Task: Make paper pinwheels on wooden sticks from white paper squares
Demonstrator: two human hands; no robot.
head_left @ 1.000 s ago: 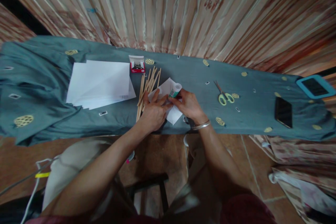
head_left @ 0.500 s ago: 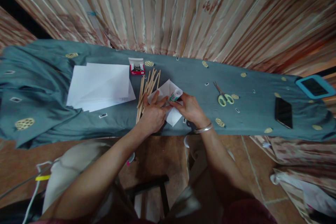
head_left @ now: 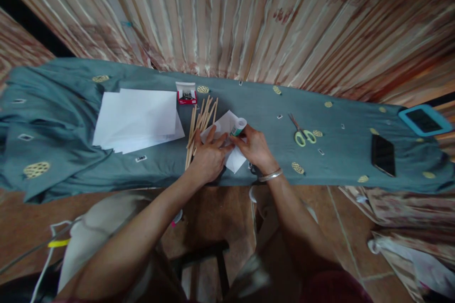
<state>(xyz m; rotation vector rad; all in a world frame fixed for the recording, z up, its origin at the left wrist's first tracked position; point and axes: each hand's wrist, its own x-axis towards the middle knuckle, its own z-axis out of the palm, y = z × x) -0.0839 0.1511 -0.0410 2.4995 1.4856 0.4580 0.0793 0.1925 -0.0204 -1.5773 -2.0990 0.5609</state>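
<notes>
A folded piece of white paper [head_left: 235, 160] lies on the green cloth beneath both hands. My left hand [head_left: 209, 154] rests on it with the fingers spread, pressing it down beside the sticks. In my right hand [head_left: 256, 149] is a glue stick [head_left: 238, 126], white with a green label, gripped between thumb and fingers and tilted, its lower end against the paper. That lower end is hidden by the fingers. Several thin wooden sticks [head_left: 202, 118] lie in a loose bunch at the left of the paper, partly behind my left hand.
Stacked white sheets [head_left: 142, 113] lie to the left. Behind the sticks stands an open red box [head_left: 186, 96] with small dark items. Scissors [head_left: 301, 133] with green handles, a black phone [head_left: 383, 155] and a blue-framed tablet [head_left: 424, 120] lie to the right. A curtain [head_left: 227, 19] hangs behind.
The view has shifted slightly. My right hand has moved the glue stick only a little over the paper; my left hand stays in place on it.
</notes>
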